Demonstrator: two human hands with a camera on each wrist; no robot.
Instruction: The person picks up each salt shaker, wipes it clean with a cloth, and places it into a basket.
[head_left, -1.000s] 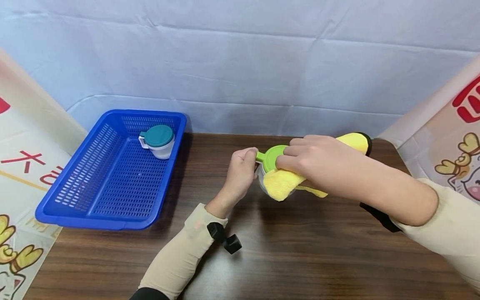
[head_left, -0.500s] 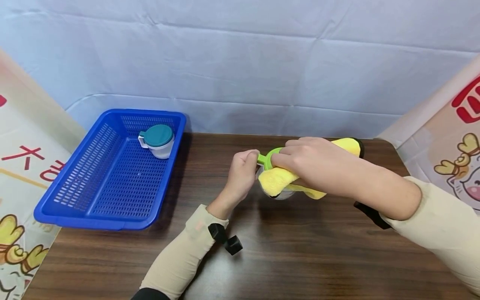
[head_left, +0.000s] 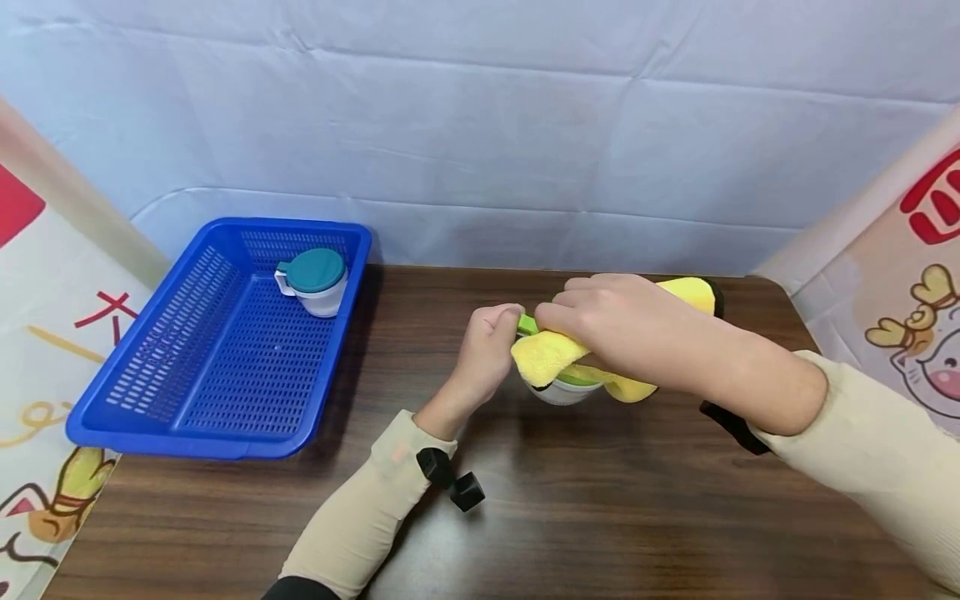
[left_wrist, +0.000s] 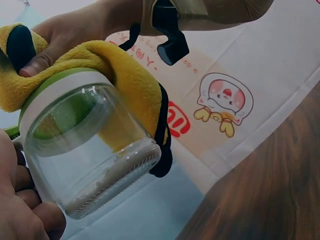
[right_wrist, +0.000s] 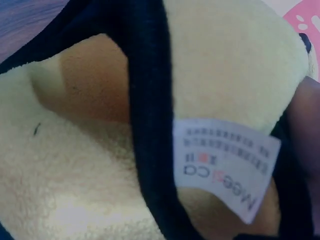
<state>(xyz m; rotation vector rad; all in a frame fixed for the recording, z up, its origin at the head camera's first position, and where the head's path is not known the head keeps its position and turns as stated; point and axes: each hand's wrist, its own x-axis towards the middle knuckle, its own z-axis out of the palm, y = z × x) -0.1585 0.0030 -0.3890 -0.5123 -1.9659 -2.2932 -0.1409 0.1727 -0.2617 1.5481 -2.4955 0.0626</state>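
My left hand [head_left: 483, 354] grips the handle side of a clear glass seasoning jar [left_wrist: 95, 145] with a green lid [left_wrist: 70, 112] and a white collar. In the left wrist view the jar is tilted, and a little pale stuff shows at its bottom. My right hand [head_left: 630, 325] holds a yellow cloth [head_left: 547, 357] with dark edging, pressed over the lid. The cloth drapes down the jar's far side. Close up in the right wrist view, the cloth [right_wrist: 75, 175] fills most of the picture, with a white label [right_wrist: 225, 165] on it.
A blue plastic basket [head_left: 318, 408] stands at the left of the brown wooden table [head_left: 600, 508]. In its back right corner sits a white jar with a teal lid [head_left: 317, 271]. Pale cloth walls [head_left: 480, 125] stand behind and at both sides.
My right hand and the cloth have shifted left over the jar, covering more of the green lid's top. The jar has tipped, and its lower white part shows. The left hand keeps its grip.
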